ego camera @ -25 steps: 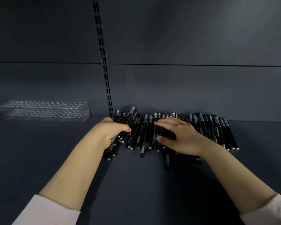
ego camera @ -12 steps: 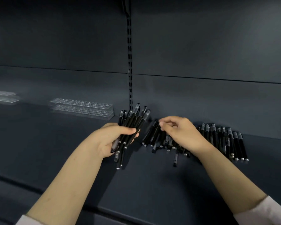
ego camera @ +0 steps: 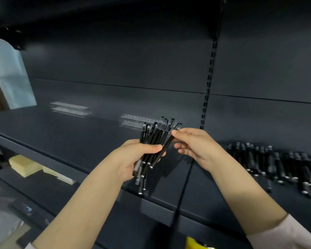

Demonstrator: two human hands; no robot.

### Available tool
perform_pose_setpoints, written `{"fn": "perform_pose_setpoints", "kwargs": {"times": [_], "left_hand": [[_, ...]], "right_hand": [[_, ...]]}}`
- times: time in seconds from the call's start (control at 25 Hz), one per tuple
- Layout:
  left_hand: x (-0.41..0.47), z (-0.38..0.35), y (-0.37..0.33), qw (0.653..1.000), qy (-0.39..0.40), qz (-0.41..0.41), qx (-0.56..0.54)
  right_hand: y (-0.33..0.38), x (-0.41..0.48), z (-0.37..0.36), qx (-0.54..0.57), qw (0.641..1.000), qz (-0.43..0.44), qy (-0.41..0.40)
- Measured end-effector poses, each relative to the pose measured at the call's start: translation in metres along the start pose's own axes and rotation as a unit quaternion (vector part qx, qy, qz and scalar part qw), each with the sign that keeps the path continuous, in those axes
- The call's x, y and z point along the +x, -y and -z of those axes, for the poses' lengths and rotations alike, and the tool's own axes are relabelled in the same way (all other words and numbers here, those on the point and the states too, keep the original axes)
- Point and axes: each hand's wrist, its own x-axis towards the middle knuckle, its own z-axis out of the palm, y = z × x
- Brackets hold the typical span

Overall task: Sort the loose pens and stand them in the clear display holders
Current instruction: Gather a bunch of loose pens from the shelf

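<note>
My left hand (ego camera: 133, 157) grips a bundle of several black pens (ego camera: 154, 137), caps fanned out upward, lifted above the dark shelf (ego camera: 61, 133). My right hand (ego camera: 194, 144) pinches the rightmost pen of that bundle near its cap. A heap of loose black pens (ego camera: 276, 164) lies on the shelf to the right. One clear display holder (ego camera: 133, 122) stands on the shelf right behind the bundle, partly hidden by it. A second clear holder (ego camera: 70, 107) stands farther left.
A slotted upright (ego camera: 209, 78) divides the dark back panel. Below the shelf's front edge, a lower shelf at the left carries yellow pads (ego camera: 25, 165). Something yellow (ego camera: 196, 244) shows at the bottom edge. A pale panel (ego camera: 7, 76) stands at the far left.
My left hand lifted the bundle of pens off the heap and carried it left. My right hand left the heap and now pinches a pen in the bundle. My view turned left.
</note>
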Motion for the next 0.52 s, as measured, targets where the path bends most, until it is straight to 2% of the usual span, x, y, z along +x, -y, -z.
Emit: {"fn": "perform_pose_setpoints", "kwargs": {"times": [0.28,0.4,0.52], "left_hand": [[-0.019,0.160,-0.001,0.998,-0.013,-0.003,-0.056],[-0.006,0.198,-0.005,0.994,-0.005,0.012,-0.112],[0.016,0.223,-0.019,0.993,0.005,0.008,-0.121]], "right_hand": [[-0.006,0.015,-0.145,0.119,0.991,0.014,-0.056],[-0.004,0.028,-0.174,0.101,0.991,0.008,-0.083],[0.004,0.051,-0.195,0.089,0.992,0.002,-0.092]]}}
